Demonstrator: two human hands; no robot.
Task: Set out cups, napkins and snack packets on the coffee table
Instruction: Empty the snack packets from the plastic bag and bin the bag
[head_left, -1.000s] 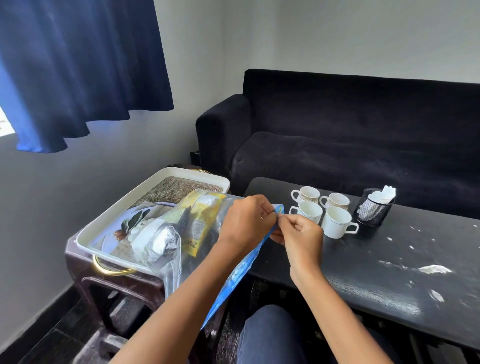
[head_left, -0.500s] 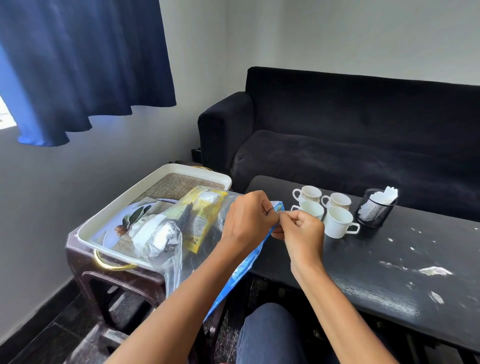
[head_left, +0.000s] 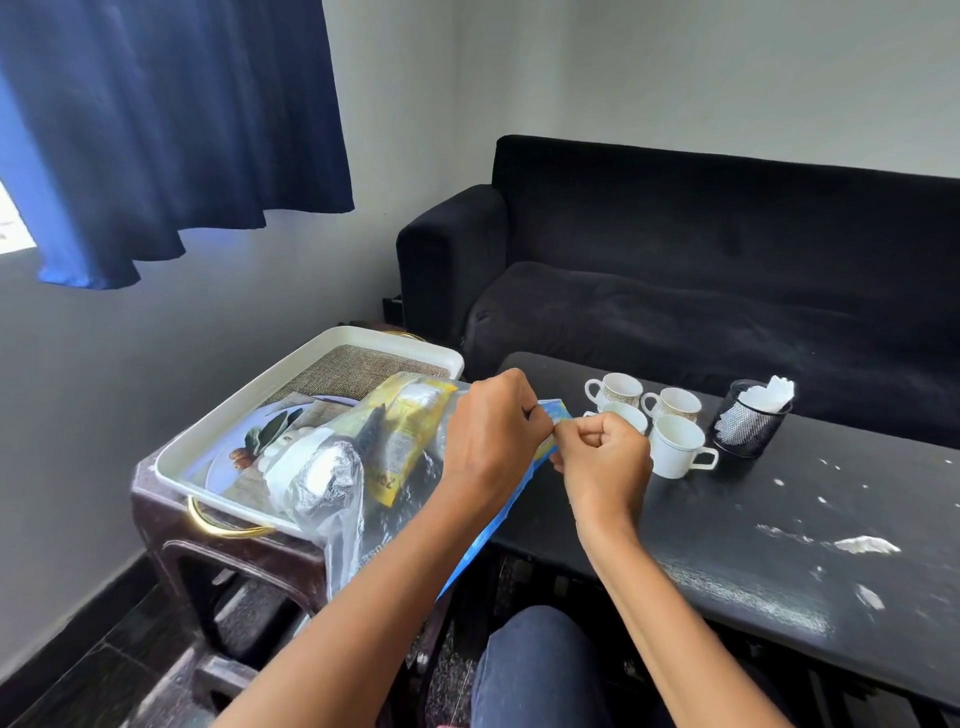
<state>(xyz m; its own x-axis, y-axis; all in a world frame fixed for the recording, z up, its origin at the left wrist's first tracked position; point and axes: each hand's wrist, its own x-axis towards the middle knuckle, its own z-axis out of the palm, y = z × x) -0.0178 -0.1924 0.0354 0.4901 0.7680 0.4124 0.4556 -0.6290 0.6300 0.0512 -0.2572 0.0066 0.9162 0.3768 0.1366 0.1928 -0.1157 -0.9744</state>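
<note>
Snack packets (head_left: 400, 436) sit inside the clear bag (head_left: 358, 499) over the tray (head_left: 311, 364); my left hand (head_left: 488, 436) and right hand (head_left: 605, 457), close together, pinch its blue top edge.

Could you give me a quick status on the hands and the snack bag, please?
Both hands, left hand and right hand, pinching the snack bag at its blue edge. Four cups on coffee table. Nothing blocking.

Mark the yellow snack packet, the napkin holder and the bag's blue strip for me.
yellow snack packet (head_left: 402, 436): head view, on its printed face, seen through the clear bag.
napkin holder (head_left: 743, 428): head view, on its black mesh wall.
blue strip (head_left: 553, 410): head view, on the end showing between the hands.
</note>
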